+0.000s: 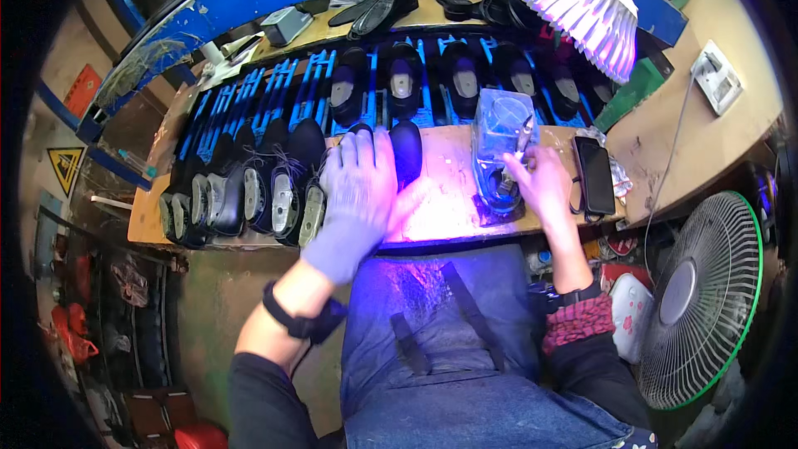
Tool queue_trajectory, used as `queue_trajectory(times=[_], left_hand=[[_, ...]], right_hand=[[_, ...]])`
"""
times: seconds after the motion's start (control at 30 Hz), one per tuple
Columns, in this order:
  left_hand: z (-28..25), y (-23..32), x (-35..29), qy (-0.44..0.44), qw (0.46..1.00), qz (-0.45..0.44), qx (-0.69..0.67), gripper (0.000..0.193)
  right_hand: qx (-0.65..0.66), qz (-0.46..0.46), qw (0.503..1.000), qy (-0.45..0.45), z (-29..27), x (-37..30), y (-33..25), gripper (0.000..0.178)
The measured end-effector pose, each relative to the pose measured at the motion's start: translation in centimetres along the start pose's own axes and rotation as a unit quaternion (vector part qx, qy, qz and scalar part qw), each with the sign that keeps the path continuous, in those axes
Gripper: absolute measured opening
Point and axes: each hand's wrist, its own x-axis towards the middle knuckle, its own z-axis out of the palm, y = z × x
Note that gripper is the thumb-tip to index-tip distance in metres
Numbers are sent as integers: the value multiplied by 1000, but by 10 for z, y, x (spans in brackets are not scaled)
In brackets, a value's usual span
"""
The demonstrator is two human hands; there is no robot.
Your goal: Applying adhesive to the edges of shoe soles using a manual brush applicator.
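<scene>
My left hand (359, 179), in a grey glove, lies over the bench's front edge with its fingers on a black shoe (406, 150) and its thumb stretched to the right. Much of that shoe is hidden under the glove. My bare right hand (540, 183) pinches a thin brush (524, 133), its lower end hidden by the fingers. Right beside it stands a dark round pot (497, 191) with a clear bluish plastic box (504, 114) behind it. Purple-white light falls on the bench top (440, 175) between my hands.
Several black shoes (283, 199) line the bench at left, others (403, 83) stand on a blue rack behind. A phone (593, 175) lies right of my right hand. A lamp (582, 4) hangs at upper right, and a fan (706, 299) stands at lower right.
</scene>
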Motion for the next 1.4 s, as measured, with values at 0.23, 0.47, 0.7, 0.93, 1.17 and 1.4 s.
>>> queue_trajectory(times=[0.23, 0.47, 0.7, 0.93, 1.17, 1.4], left_hand=[[48, 20, 10, -316, 944, -32, 85, 83], [31, 25, 43, -486, 873, 1, 46, 105], [39, -7, 51, -510, 851, 0, -128, 119], [-17, -8, 25, -144, 956, -20, -254, 107], [36, -15, -75, 77, 907, 98, -403, 32], [46, -17, -118, 38, 909, 63, -410, 30]], right_hand=[[-34, -26, 999, 34, 18, 2, 4, 38], [173, -65, 982, -32, 2, 11, 2, 24], [215, -94, 970, -65, -9, -5, 14, 19], [177, -189, 965, -33, -10, -21, 24, 16], [312, -11, 950, 7, 7, -48, 29, 8], [503, 40, 863, 15, 14, -80, 14, 8]])
